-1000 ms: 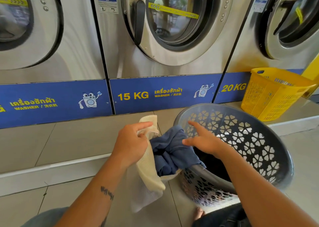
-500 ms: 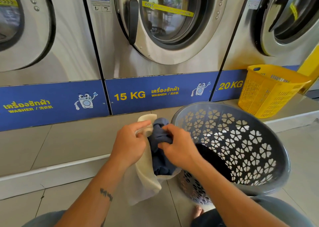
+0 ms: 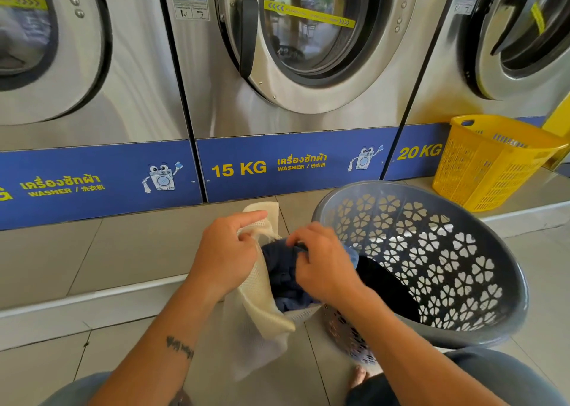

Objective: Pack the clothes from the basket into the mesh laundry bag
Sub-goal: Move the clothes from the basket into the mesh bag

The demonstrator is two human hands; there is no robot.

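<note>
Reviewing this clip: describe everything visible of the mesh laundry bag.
The mesh laundry bag is cream, fine-netted and limp, hanging just left of the grey basket. The left hand grips its upper edge, holding the mouth open; the right hand pushes dark blue clothing inside. Its lower part droops toward the tiled floor.

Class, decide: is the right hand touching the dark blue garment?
Touching. The head view shows the right hand with its fingers curled onto the dark blue garment, no gap.
</note>
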